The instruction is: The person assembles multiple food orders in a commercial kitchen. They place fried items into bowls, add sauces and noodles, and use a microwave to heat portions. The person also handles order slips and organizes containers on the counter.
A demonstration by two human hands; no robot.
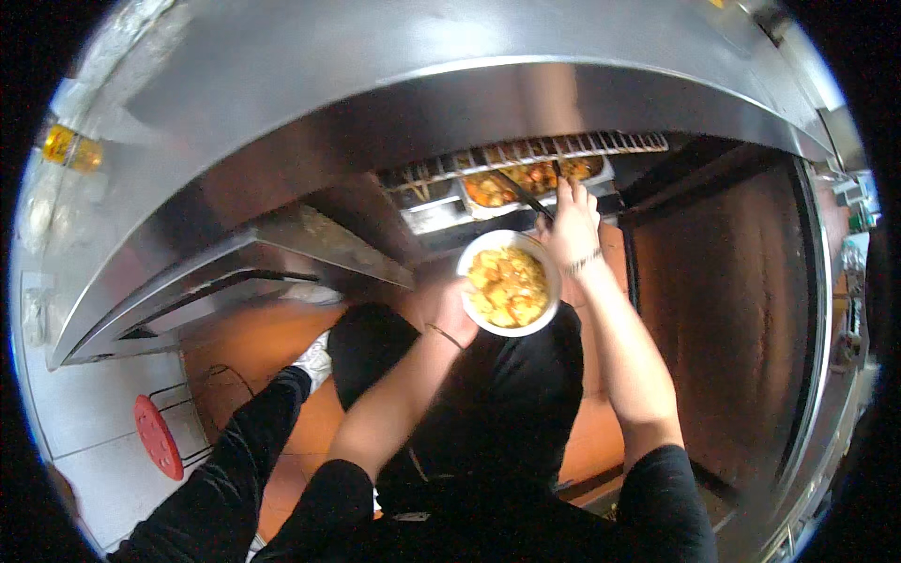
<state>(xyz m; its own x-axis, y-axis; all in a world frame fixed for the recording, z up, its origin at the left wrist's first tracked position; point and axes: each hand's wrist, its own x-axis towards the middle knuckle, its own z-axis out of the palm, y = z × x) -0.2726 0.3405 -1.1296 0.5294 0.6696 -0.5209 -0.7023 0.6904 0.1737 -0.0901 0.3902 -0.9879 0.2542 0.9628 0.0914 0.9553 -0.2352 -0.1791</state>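
Observation:
My left hand point(449, 302) grips the left side of a white round bowl point(514, 331), held above my knees. Chunky yellow-orange food point(507, 281) nearly fills it. My right hand point(572, 230) is closed around black tongs point(526, 195), just beyond the bowl's far right side. The tongs' arms stand apart and point into a metal tray point(493, 212) of orange and yellow food pieces. Their tips are hard to make out there. A wire rack point(563, 145) passes over the tray's far part and hides some of the food.
A steel counter point(469, 42) overhangs the open compartment with the tray. An open metal door point(732, 272) stands to my right, another metal panel point(235, 281) to my left. Close on the left are a person's dark-trousered leg point(225, 450) and a red stool point(158, 437).

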